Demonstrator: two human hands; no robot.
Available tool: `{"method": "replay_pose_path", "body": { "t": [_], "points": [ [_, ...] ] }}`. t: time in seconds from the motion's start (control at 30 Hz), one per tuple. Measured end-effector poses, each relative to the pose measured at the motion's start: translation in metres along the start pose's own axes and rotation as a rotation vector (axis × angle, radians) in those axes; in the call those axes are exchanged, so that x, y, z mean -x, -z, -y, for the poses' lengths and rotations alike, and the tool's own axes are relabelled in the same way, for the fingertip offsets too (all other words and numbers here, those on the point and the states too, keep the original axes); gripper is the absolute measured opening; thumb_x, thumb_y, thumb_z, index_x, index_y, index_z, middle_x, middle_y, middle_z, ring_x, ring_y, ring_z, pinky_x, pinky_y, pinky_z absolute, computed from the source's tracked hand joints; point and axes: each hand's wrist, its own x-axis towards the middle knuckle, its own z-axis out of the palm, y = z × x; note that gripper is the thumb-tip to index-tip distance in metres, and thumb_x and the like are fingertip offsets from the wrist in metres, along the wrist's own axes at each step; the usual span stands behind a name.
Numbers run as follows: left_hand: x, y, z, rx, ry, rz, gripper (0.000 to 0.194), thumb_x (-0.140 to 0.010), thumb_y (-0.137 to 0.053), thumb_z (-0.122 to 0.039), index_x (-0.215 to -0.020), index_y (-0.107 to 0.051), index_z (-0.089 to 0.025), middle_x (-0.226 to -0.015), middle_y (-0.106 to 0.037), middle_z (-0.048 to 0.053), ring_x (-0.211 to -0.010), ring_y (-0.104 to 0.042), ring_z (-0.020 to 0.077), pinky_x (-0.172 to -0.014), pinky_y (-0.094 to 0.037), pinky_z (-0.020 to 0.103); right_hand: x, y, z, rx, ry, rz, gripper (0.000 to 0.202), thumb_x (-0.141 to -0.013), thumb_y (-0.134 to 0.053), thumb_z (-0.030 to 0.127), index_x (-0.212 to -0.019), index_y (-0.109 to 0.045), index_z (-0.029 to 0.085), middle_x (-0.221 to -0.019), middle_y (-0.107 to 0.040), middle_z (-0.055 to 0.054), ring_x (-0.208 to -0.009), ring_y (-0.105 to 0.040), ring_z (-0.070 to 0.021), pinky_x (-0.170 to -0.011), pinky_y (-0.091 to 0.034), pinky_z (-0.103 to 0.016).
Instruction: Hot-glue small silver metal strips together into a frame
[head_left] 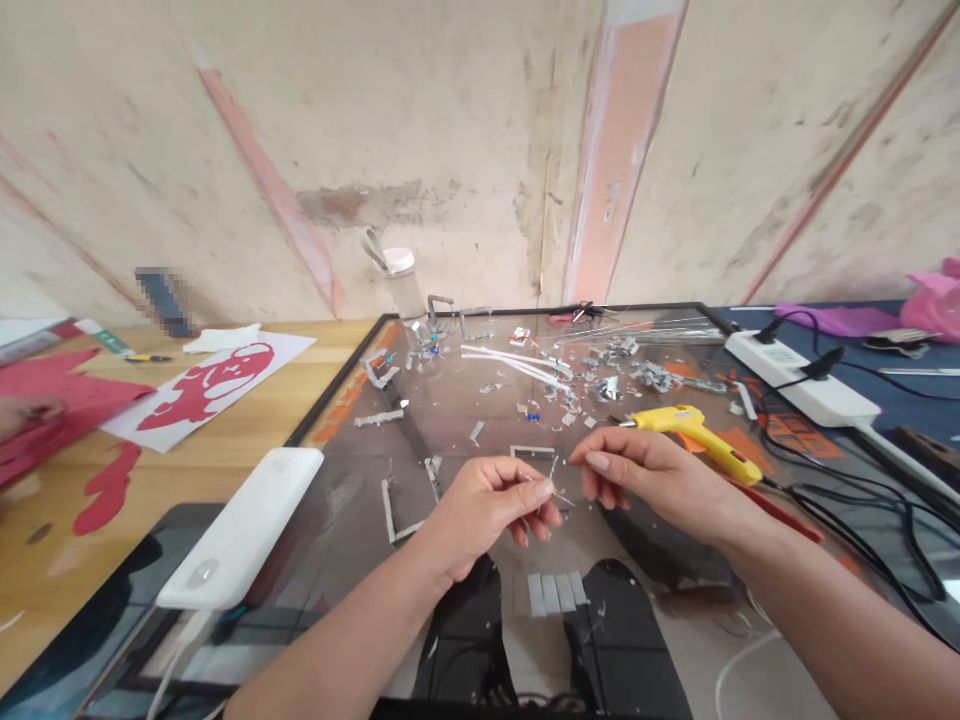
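Note:
Between its thumb and fingers my left hand (504, 508) pinches a thin, pale wire-like piece (556, 490); its exact kind is too small to make out. Just to the right hovers my right hand (626, 467), fingers curled and slightly apart, with nothing clearly visible in them. Below the hands several flat grey strips (556, 593) lie side by side on the dark glass tabletop (465, 425). Beyond my right hand rests a yellow glue gun (697, 438). Bent grey frame-shaped pieces (390, 512) lie left of my left hand.
White sticks (517, 365) and silvery scraps (652, 375) are strewn toward the back. A clear bottle (403, 282) stands by the wall. At right are a white power strip (802, 380) and black cables; at left, a white power bank (244, 525) and red paper cutouts (214, 385).

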Motion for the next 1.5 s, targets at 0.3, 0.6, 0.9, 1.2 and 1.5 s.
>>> {"method": "replay_pose_path", "body": {
  "t": [0.3,0.6,0.9,1.2,1.5],
  "points": [
    [0.003,-0.007,-0.002,-0.004,0.024,0.0,0.024,-0.076,-0.065,-0.036,-0.069,-0.06,-0.013,-0.061,-0.065,0.003,-0.047,-0.054,0.0059,-0.043,-0.037,0.015,-0.002,0.009,0.0,0.126,0.015,-0.118,0.027,-0.086,-0.05,0.042,-0.084,-0.058,0.016,-0.064,-0.056,0.001,-0.057,-0.047,-0.0097,-0.055,-0.039,-0.022],
    [0.002,-0.003,0.005,-0.04,0.033,0.008,0.027,-0.077,-0.063,-0.038,-0.068,-0.06,-0.013,-0.062,-0.066,0.004,-0.049,-0.054,0.0064,-0.044,-0.036,0.015,-0.007,0.013,-0.005,0.212,-0.006,-0.173,0.025,-0.086,-0.049,0.039,-0.081,-0.059,0.017,-0.063,-0.055,0.001,-0.058,-0.05,-0.0118,-0.055,-0.04,-0.023],
    [-0.003,-0.002,0.006,-0.097,-0.039,-0.071,0.027,-0.078,-0.061,-0.037,-0.068,-0.059,-0.012,-0.061,-0.065,0.004,-0.048,-0.052,0.0069,-0.043,-0.035,0.016,-0.005,0.016,0.001,0.257,0.057,-0.23,0.023,-0.084,-0.049,0.037,-0.079,-0.059,0.017,-0.062,-0.056,0.001,-0.057,-0.05,-0.0119,-0.055,-0.04,-0.023],
    [-0.002,0.003,0.004,-0.199,-0.165,-0.094,0.022,-0.079,-0.059,-0.034,-0.072,-0.062,-0.013,-0.065,-0.065,0.004,-0.052,-0.053,0.008,-0.046,-0.037,0.017,0.001,0.064,-0.008,0.296,0.108,-0.567,0.031,-0.082,-0.049,0.045,-0.086,-0.059,0.016,-0.063,-0.056,0.001,-0.049,-0.044,-0.0091,-0.047,-0.035,-0.021],
    [-0.007,0.006,0.002,-0.141,-0.207,-0.156,0.023,-0.076,-0.061,-0.035,-0.07,-0.063,-0.013,-0.063,-0.064,0.003,-0.051,-0.052,0.0081,-0.045,-0.037,0.018,0.023,0.081,0.002,0.765,-0.061,-0.501,0.017,-0.074,-0.055,0.033,-0.078,-0.066,0.02,-0.067,-0.067,-0.001,-0.061,-0.058,-0.0165,-0.055,-0.038,-0.025]
  ]
}}
